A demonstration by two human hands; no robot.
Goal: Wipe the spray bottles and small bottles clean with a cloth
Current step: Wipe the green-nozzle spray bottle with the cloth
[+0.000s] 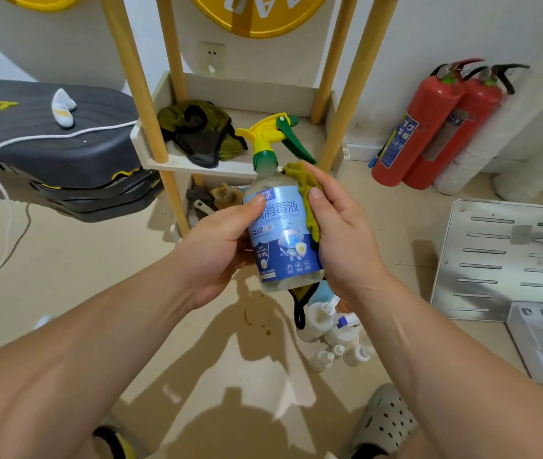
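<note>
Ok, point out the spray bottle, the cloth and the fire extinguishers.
spray bottle (283,233), head view, on its blue label.
cloth (301,182), head view, on its upper olive fold.
fire extinguishers (429,122), head view, on the front one's red body.

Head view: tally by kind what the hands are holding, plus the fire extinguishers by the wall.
Clear plastic spray bottle with blue label and yellow-green trigger: 1
Olive-green cloth in the right hand: 1
Red metal fire extinguishers: 2
Total: 4

Head-worn view (wide-angle), facing down, close
</note>
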